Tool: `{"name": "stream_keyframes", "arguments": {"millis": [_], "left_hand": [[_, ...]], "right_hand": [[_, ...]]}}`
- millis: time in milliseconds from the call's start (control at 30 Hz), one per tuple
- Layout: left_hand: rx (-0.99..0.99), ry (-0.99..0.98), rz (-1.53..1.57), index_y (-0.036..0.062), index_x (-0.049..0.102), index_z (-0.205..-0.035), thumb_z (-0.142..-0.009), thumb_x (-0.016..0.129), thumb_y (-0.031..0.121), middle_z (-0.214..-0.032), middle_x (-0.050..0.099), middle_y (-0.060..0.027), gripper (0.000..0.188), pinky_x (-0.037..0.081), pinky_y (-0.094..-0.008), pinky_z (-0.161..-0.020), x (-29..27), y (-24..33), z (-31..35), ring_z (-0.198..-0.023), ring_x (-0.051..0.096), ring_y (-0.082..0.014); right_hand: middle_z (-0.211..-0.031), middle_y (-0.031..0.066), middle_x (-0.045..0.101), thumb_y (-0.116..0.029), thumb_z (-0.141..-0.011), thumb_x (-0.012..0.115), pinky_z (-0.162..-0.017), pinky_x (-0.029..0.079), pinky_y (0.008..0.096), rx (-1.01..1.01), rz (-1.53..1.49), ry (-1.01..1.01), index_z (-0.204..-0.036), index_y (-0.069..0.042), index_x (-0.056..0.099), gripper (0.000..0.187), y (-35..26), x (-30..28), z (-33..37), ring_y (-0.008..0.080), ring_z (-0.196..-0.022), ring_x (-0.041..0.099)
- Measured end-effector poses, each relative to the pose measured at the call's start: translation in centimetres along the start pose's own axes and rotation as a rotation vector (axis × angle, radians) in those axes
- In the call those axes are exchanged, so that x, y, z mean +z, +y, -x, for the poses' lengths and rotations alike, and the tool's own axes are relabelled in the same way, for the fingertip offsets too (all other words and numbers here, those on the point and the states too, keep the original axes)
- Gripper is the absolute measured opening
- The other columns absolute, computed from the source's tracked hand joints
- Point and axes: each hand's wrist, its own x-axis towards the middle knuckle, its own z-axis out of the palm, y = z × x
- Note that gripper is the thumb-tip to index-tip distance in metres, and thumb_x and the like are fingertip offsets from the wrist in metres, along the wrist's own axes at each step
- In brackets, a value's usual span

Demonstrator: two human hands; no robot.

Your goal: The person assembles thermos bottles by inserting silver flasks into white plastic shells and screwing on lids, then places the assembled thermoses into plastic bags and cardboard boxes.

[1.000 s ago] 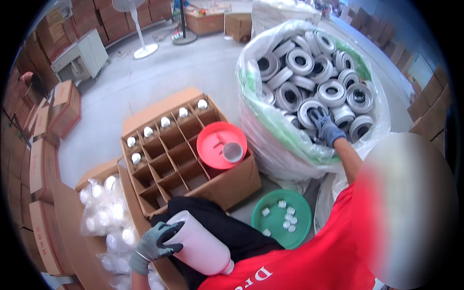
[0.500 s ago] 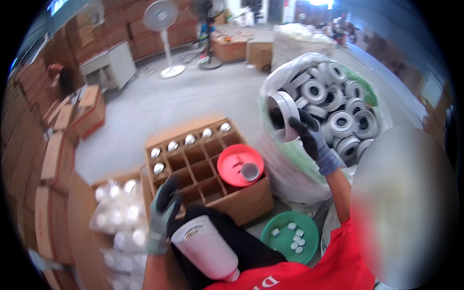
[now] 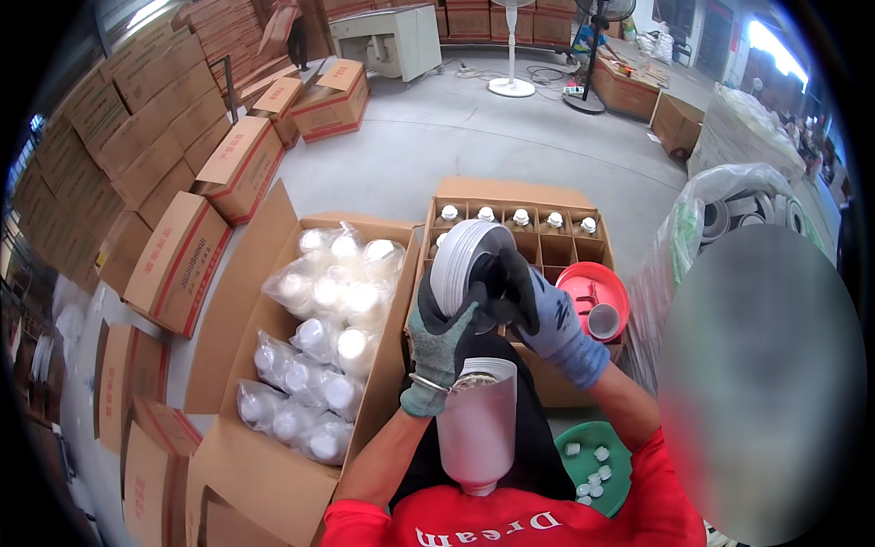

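Note:
A thick grey-white ribbed ring (image 3: 453, 264) is held up in front of me, tilted, between both gloved hands. My left hand (image 3: 439, 345), in a grey-green glove with a dark palm, grips its lower left edge. My right hand (image 3: 547, 314), in a blue-grey and black glove, has its fingers closed at the ring's right side, partly inside the opening. Below them a frosted pinkish-white bottle-shaped container (image 3: 478, 438) rests in my lap, its wide threaded end up and its narrow neck toward me. Something metallic shows inside that wide end, but I cannot make it out.
Ahead is a divided carton (image 3: 570, 378) with silvery-capped pieces and a red dish (image 3: 617, 290). An open carton (image 3: 374, 415) of bagged white pieces stands left; a green basin (image 3: 570, 451) with small white caps lies right. Beyond it stands a plastic-lined sack (image 3: 658, 273) of rings.
My right hand has carried the ring from the sack to the middle, and my left hand has come up and taken hold of it too. The view has turned left.

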Motion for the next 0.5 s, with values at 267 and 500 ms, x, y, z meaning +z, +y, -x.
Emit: {"name": "stream_keyframes", "arguments": {"millis": [267, 500], "left_hand": [[-0.171, -0.081, 0.274, -0.0029, 0.053, -0.123, -0.082, 0.071, 0.007, -0.104, 0.066, -0.0095, 0.046, 0.053, -0.0289, -0.08, -1.4, 1.9, -0.3, -0.094, 0.064, -0.0163], [0.698, -0.373, -0.527, 0.0021, 0.035, -0.144, -0.069, 0.084, 0.025, -0.15, 0.029, -0.0184, 0.092, 0.023, -0.0461, -0.114, -1.5, 0.8, -0.7, -0.142, 0.023, -0.0266]], "right_hand": [[-0.139, 0.022, 0.038, -0.015, -0.074, 0.071, -0.094, 0.049, 0.0407, -0.589, 0.508, 0.068, -0.133, -0.012, 0.05, 0.062, 2.9, 0.2, -1.9, 0.039, -0.118, 0.052], [-0.12, 0.0055, 0.062, -0.027, -0.098, 0.051, -0.086, 0.053, 0.0307, 0.508, -1.335, -0.094, -0.129, -0.004, 0.052, 0.038, 1.8, 2.2, -2.3, 0.0147, -0.102, 0.063]]}}
